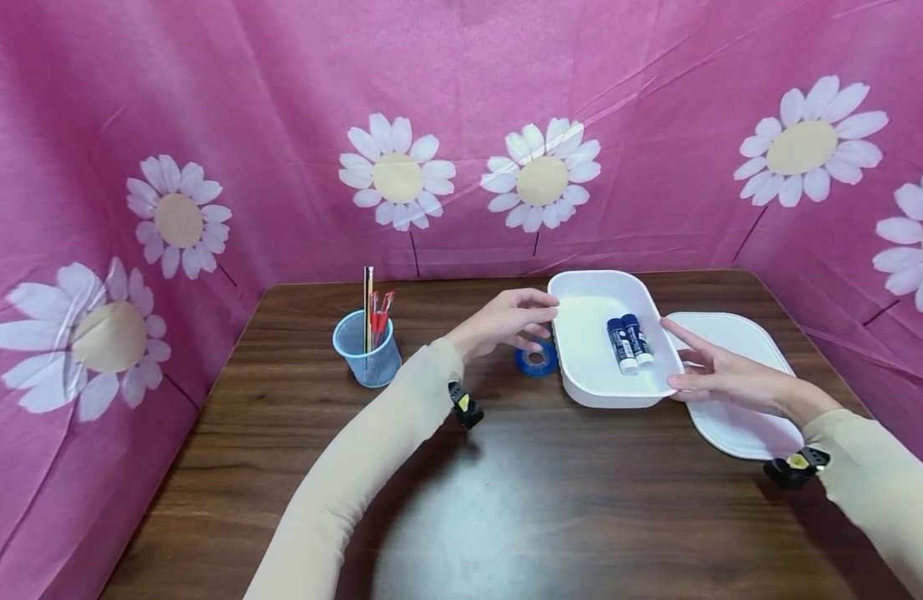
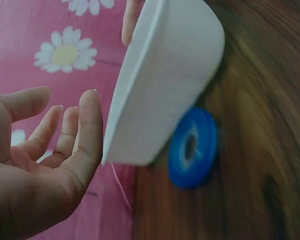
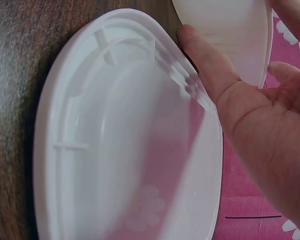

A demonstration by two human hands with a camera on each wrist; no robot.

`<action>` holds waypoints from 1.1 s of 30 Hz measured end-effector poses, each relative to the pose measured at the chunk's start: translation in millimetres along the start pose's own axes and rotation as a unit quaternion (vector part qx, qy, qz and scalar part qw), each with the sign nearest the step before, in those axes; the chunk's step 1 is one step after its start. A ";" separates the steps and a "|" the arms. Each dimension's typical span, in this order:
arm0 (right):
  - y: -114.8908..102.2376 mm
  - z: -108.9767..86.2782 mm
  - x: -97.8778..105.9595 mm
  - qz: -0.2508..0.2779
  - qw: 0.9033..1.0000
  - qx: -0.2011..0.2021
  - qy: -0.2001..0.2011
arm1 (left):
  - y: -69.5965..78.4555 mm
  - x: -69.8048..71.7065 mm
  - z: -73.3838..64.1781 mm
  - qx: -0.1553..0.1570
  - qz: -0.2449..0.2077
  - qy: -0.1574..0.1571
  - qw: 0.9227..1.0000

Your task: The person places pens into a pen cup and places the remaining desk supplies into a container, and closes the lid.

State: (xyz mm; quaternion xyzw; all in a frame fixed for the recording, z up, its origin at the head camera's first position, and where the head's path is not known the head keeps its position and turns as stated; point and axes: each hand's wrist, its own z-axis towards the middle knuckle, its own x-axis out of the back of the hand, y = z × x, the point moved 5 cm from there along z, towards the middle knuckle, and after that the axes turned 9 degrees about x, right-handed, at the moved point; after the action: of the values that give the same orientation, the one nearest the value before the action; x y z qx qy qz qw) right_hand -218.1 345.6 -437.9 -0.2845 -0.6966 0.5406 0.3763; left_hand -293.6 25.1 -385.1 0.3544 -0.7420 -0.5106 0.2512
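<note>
A white plastic box (image 1: 599, 398) sits at the back right of the table, with two dark blue glue sticks (image 1: 629, 343) lying inside it. My right hand (image 1: 731, 379) is at the box's right side, fingers extended along the wall and thumb right at the near corner. My left hand (image 1: 506, 321) is by the left rim with loosely bent fingers; nothing is in its palm in the left wrist view. Beneath that hand, beside the box, is a roll of blue tape (image 2: 192, 147). The white lid (image 3: 124, 115) lies on the table under my right hand, inner side up.
To the left stands a light blue mesh cup (image 1: 367, 354) holding pencils and red pens (image 1: 380, 315). A pink curtain (image 1: 461, 75) with daisies surrounds the back and sides of the dark wooden table (image 1: 506, 492).
</note>
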 end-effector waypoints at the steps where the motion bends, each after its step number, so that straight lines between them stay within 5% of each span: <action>1: 0.3 0.0 -0.4 0.001 1.000 0.000 0.000 | -5.0 4.5 -2.0 0.005 -0.005 -0.001 1.000; 8: -0.6 -1.3 -1.0 -0.008 1.000 -0.005 0.003 | -35.4 27.1 -14.1 0.061 -0.058 -0.010 0.996; 17: -2.0 -1.7 0.2 -0.060 0.998 -0.009 0.014 | -65.0 37.2 -16.0 0.113 -0.116 -0.029 0.986; 33: -0.1 -0.2 -0.9 0.006 1.000 0.005 0.002 | -76.7 32.5 -9.9 0.126 -0.104 -0.022 0.986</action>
State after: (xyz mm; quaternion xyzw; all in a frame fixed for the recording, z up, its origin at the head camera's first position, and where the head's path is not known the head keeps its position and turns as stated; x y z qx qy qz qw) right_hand -217.4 344.9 -438.1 -0.2874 -0.6912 0.5459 0.3763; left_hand -285.9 -23.6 -453.1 0.4473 -0.7649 -0.4439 0.1337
